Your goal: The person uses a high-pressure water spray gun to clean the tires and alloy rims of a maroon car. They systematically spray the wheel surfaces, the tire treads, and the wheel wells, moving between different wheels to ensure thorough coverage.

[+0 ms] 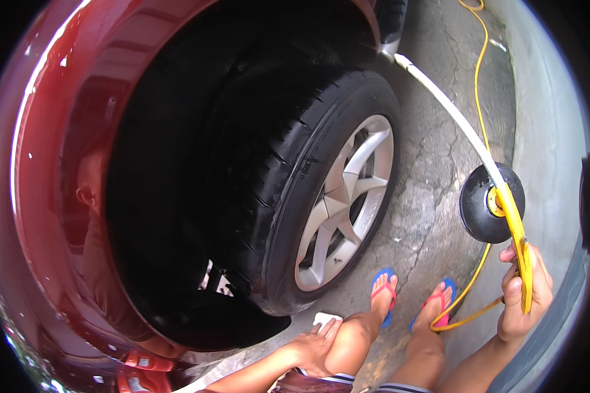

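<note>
My right hand (pixel 526 290) grips the yellow handle of a spray gun (pixel 514 216). Its long white wand (pixel 452 110) extends up and left, the tip close to the far edge of the wheel arch. Behind the gun is a black rounded item (pixel 474 206) with a yellow centre; whether it is attached cannot be told. My left hand (pixel 317 346) rests on my bent knee, and a white object (pixel 327 319) shows at its fingertips. Whether the fingers hold it is unclear. Before me stands a car wheel, with a black tyre (pixel 287 196) and a silver alloy rim (pixel 332 206).
The car's glossy dark red body panel (pixel 44 162) curves around the black wheel arch (pixel 177 172). A yellow hose (pixel 478 73) runs over cracked concrete (pixel 423 196) and loops beside my blue flip-flops (pixel 384 275). A pale wall (pixel 545 123) rises at right. Red containers (pixel 145 363) sit lower left.
</note>
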`<control>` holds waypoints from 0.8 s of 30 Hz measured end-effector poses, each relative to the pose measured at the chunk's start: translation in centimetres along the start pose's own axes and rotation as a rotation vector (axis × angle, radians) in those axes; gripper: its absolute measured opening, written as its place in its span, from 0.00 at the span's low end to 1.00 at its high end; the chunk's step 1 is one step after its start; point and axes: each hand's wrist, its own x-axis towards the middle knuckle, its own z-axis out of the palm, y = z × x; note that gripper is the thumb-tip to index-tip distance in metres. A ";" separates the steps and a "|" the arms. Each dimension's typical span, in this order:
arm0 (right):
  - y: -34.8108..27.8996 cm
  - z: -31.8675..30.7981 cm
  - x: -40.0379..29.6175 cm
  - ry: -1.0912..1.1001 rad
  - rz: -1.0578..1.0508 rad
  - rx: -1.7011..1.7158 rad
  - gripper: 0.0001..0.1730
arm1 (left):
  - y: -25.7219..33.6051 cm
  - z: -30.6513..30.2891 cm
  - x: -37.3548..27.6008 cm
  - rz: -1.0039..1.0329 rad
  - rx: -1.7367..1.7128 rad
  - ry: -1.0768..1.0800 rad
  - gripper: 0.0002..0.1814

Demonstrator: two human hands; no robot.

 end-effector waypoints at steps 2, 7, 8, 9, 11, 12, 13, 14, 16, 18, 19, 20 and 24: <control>1.6 -0.1 -0.5 0.026 -0.069 -0.011 0.37 | 1.1 -4.0 3.0 -0.002 0.078 0.107 0.78; 4.7 0.8 -1.5 0.094 -0.164 -0.013 0.42 | 9.6 -9.0 11.9 0.522 -0.023 0.772 0.58; 5.2 0.9 -1.9 0.130 -0.176 -0.040 0.44 | 10.9 -8.6 14.9 0.701 -0.082 0.824 0.56; 6.0 0.7 -2.3 0.136 -0.204 -0.026 0.42 | 11.6 -8.1 17.2 0.867 -0.132 0.874 0.54; 6.9 1.0 -3.0 0.116 -0.248 0.018 0.40 | 11.5 -7.6 19.6 0.817 -0.052 0.656 0.53; 7.3 1.7 -3.2 0.080 -0.268 0.058 0.39 | 10.6 -7.2 19.9 0.768 -0.024 0.548 0.53; 7.4 2.2 -3.5 0.092 -0.287 0.060 0.38 | 10.0 -7.2 19.9 0.785 -0.003 0.561 0.52; 7.5 2.6 -4.1 0.099 -0.299 0.063 0.38 | 9.2 -7.5 19.7 0.801 0.020 0.576 0.52; 6.7 4.3 -5.7 0.126 -0.276 0.087 0.40 | 7.5 -7.3 18.7 0.832 -0.009 0.752 0.49; 7.0 5.1 -6.8 0.106 -0.333 0.140 0.38 | 6.3 -7.0 17.3 0.871 -0.174 0.881 0.47; 7.3 5.6 -7.3 0.101 -0.342 0.188 0.37 | 5.8 -6.8 16.5 0.884 -0.260 0.943 0.47; 7.4 6.2 -7.8 0.094 -0.345 0.231 0.36 | 5.6 -6.2 15.9 0.873 -0.284 0.950 0.45; 5.8 9.0 -9.1 0.062 -0.419 0.240 0.39 | 4.9 -5.0 13.7 1.050 -0.546 1.362 0.33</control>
